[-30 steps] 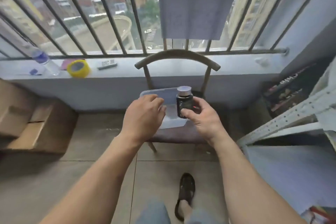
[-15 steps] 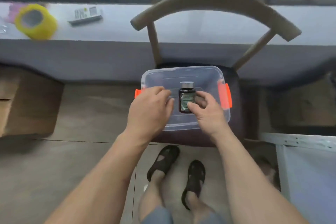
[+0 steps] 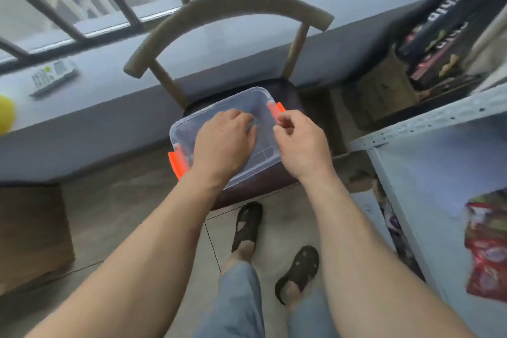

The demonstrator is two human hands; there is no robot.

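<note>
A clear plastic box [image 3: 260,101] with a clear lid and orange latches sits on the dark seat of a chair [image 3: 285,90]. My left hand [image 3: 223,142] rests palm down on the lid, fingers slightly bent. My right hand [image 3: 299,142] hovers at the box's right end, its fingers curled with thumb against forefinger just below the right orange latch [image 3: 275,109]. Nothing shows in that hand. The left orange latch [image 3: 177,164] sticks out beside my left wrist. The dark bottle is not in view.
The chair's curved backrest [image 3: 227,8] stands before a window ledge holding a remote [image 3: 52,76] and yellow tape [image 3: 5,115]. A cardboard box [image 3: 30,236] lies left on the floor. A white shelf [image 3: 439,173] with a red packet [image 3: 485,249] stands right. My sandalled feet are below.
The dark bottle my right hand held over the lid is gone from sight. My right hand has shifted to the right orange latch. The view has swung right and tilted.
</note>
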